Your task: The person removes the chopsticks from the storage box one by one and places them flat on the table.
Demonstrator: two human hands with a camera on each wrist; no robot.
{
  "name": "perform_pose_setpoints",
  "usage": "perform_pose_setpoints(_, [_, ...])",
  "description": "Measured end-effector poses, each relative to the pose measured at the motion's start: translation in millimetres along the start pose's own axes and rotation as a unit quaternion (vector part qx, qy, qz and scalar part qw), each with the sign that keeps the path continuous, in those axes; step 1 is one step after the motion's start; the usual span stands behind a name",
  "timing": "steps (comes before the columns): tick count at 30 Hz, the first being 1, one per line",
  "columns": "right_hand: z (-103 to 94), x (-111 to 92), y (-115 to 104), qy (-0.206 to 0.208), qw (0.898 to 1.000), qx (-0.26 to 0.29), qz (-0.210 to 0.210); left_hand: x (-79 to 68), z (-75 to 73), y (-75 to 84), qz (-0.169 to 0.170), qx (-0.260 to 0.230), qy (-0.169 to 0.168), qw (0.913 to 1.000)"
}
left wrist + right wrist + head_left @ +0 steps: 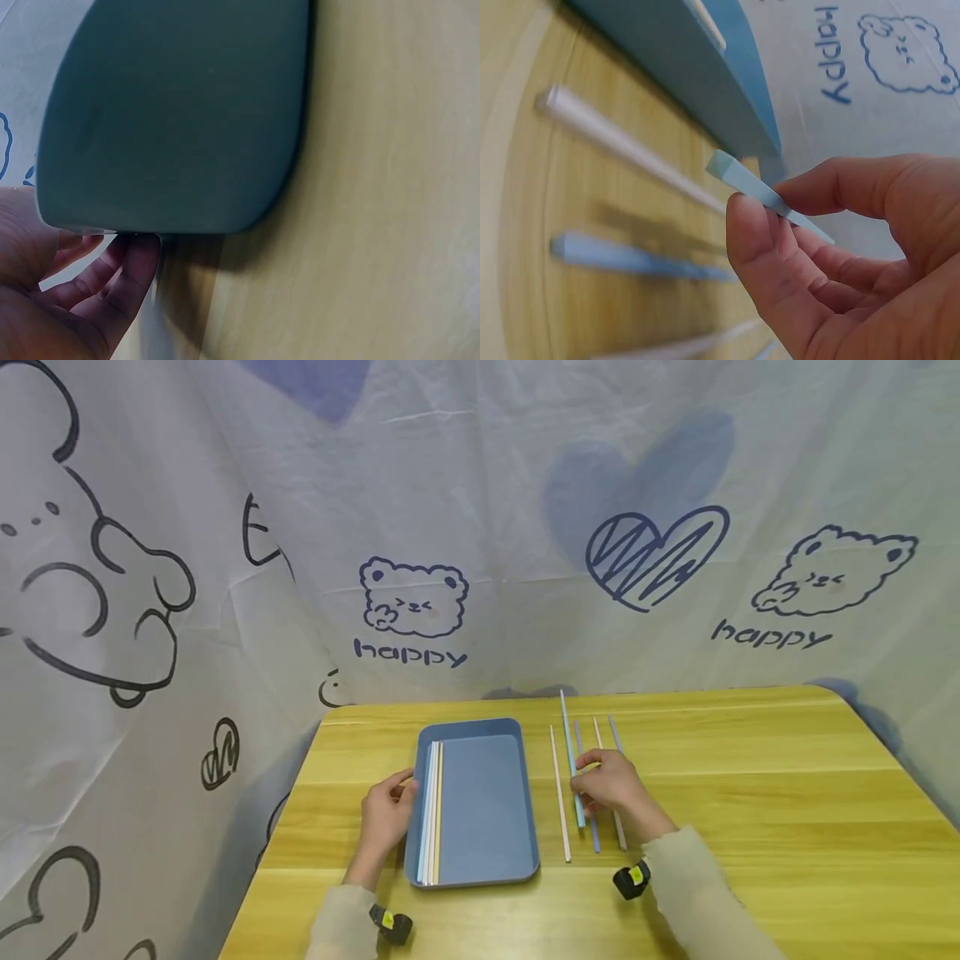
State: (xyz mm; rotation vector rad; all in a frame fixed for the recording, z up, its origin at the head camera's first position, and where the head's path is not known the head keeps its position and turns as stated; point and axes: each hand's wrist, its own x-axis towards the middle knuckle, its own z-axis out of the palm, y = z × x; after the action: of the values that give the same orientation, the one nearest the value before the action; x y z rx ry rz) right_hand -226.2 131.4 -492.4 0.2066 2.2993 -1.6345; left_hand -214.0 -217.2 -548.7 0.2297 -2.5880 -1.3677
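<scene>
My right hand [611, 781] pinches a light blue chopstick [567, 735] between thumb and fingertips. In the right wrist view this chopstick [742, 180] is held up over the table, its square thick end toward the camera. Beneath and beside it lie a white chopstick [558, 793], purple-blue chopsticks [596, 835] and another pale one [620, 835], partly hidden by the hand. My left hand [386, 810] holds the left rim of a blue-grey rectangular tray [480, 883]. Inside, along the tray's left wall, light blue, white and yellow chopsticks [439, 810] lie side by side.
The wood-grain table [787, 827] ends at a printed cloth backdrop [525, 635] at the back, and another cloth stands along the left. Each wrist wears a small black camera, such as the right one [632, 880].
</scene>
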Motion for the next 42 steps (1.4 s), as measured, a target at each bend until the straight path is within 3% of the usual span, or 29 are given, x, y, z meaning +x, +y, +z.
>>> perform_pose_setpoints(11, [-45.8,-3.4,20.3,0.019,0.999,-0.028,0.011,1.5,2.9,-2.1,0.003,0.002,0.006,1.0])
perform_pose_setpoints(22, [-75.6,-2.3,37.8,0.038,0.997,-0.059,0.025,0.6,2.8,-1.1,0.002,0.001,0.002,1.0])
perform_pose_setpoints(42, [-92.7,-5.1,53.7,0.063,0.993,-0.093,0.042,-0.3,-0.6,2.2,0.005,-0.004,0.0,1.0])
